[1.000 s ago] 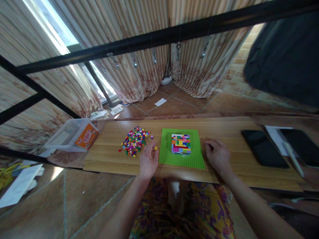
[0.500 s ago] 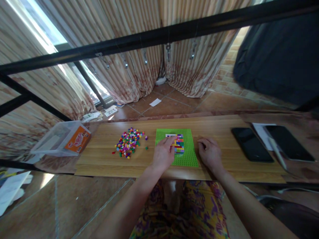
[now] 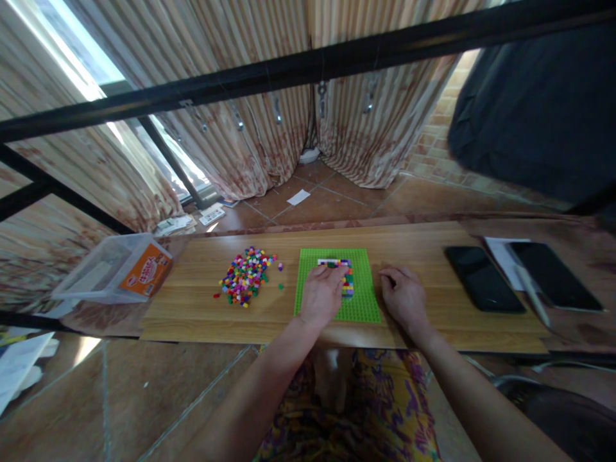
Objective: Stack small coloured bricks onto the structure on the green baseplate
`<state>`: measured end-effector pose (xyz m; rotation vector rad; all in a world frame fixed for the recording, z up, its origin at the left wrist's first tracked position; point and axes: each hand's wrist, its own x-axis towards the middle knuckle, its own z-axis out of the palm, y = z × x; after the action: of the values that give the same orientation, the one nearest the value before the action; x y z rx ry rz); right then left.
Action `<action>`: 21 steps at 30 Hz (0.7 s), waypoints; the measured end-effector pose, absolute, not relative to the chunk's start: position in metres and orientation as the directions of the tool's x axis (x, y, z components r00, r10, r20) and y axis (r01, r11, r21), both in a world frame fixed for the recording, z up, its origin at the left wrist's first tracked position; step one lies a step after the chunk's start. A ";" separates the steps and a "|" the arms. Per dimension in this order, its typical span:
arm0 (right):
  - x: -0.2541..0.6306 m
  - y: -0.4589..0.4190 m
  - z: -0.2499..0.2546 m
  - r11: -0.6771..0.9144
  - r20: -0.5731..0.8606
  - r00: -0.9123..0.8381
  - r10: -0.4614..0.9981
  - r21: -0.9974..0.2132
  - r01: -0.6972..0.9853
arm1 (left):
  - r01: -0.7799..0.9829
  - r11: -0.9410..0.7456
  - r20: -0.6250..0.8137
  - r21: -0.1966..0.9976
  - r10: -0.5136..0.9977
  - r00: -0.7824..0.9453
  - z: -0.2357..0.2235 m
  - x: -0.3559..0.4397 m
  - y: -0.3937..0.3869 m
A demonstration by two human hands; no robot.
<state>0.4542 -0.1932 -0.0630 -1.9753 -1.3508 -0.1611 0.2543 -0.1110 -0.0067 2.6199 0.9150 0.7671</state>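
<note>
A green baseplate [image 3: 360, 301] lies on the wooden table [image 3: 423, 244] with a block of small coloured bricks [image 3: 347, 282] built on it. My left hand [image 3: 321, 295] rests over that block, fingers curled down onto the bricks, and hides most of it. What its fingertips hold cannot be seen. Just right of the baseplate my right hand [image 3: 405, 296] rests on the table, fingers curled loosely, nothing visible in it. A loose pile of small coloured bricks [image 3: 244, 277] lies left of the baseplate.
A clear plastic box [image 3: 110, 269] with an orange label sits at the table's left end. Two dark phones or tablets [image 3: 484, 280] [image 3: 553, 274], some paper and a pen lie at the right. A black metal bar [image 3: 308, 64] crosses above. Tiled floor and curtains lie beyond.
My left hand moved from beside the brick pile, where it pinched a yellow brick, rightwards onto the built block on the baseplate. The right hand stayed put.
</note>
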 end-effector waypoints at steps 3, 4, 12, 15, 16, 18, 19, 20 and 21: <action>0.454 -0.193 -0.063 -0.181 0.479 0.439 0.760 -0.493 0.851 | 0.497 -0.762 0.400 0.415 0.643 0.653 -0.005 0.255 -0.112; 0.454 -0.193 -0.063 -0.181 0.479 0.440 0.759 -0.494 0.850 | 0.496 -0.760 0.407 0.421 0.647 0.646 -0.005 0.254 -0.113; 0.454 -0.194 -0.062 -0.184 0.475 0.439 0.763 -0.491 0.851 | 0.528 -0.746 0.471 0.405 0.666 0.578 -0.002 0.239 -0.125; 0.453 -0.194 -0.061 -0.186 0.479 0.443 0.757 -0.492 0.850 | 0.560 -0.760 0.453 0.330 0.648 0.612 -0.006 0.234 -0.133; 0.453 -0.194 -0.061 -0.185 0.483 0.445 0.754 -0.494 0.850 | 0.565 -0.765 0.447 0.309 0.641 0.624 -0.007 0.233 -0.135; 0.452 -0.194 -0.060 -0.180 0.487 0.443 0.753 -0.495 0.850 | 0.571 -0.772 0.440 0.279 0.631 0.639 -0.009 0.233 -0.138; 0.452 -0.194 -0.060 -0.178 0.488 0.440 0.754 -0.494 0.851 | 0.573 -0.774 0.437 0.270 0.628 0.644 -0.010 0.233 -0.139; 0.453 -0.194 -0.060 -0.177 0.488 0.437 0.755 -0.491 0.853 | 0.574 -0.775 0.434 0.264 0.627 0.647 -0.011 0.234 -0.139; 0.453 -0.194 -0.061 -0.176 0.489 0.433 0.758 -0.485 0.857 | 0.576 -0.775 0.431 0.261 0.627 0.649 -0.011 0.234 -0.139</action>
<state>0.4531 -0.1941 -0.0609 -1.9648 -1.3589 -0.1747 0.2343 -0.1388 -0.0112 2.7605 1.0097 0.7796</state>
